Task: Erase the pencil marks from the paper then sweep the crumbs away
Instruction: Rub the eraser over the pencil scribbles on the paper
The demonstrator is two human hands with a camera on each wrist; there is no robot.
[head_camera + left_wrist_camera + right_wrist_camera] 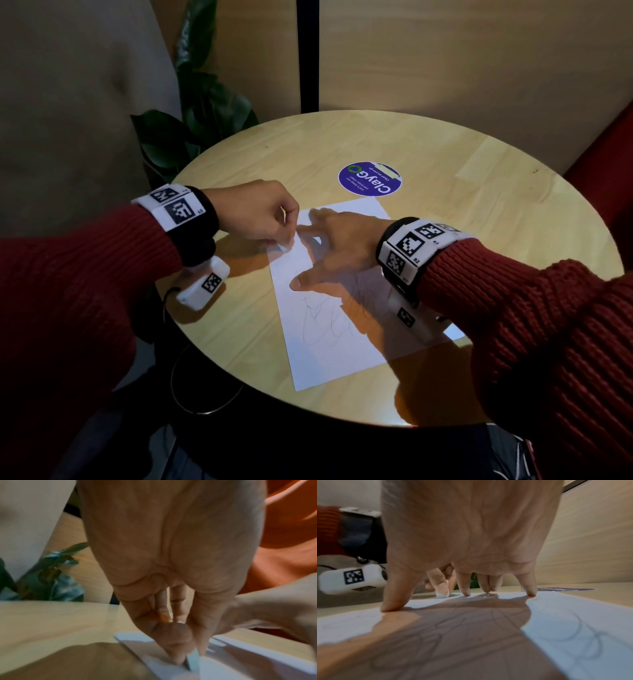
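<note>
1. While our left hand [260,212] pinches the eraser [286,244] onto the paper [329,356] at mid-frame, it scrubs near the sheet's left edge.
2. Our right hand [337,253] presses spread fingertips [531,593] down so the sheet cannot slide on the worktop [479,192].

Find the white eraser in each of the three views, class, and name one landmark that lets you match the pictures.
Head view: the eraser is left of centre, pinched by the left hand at the paper's left edge.
Left wrist view: low and right of centre, between the fingers.
Right wrist view: mid-height, left of centre, beyond the right hand's spread fingers.
Shared landmark: the paper's edge on the wooden table.
</note>
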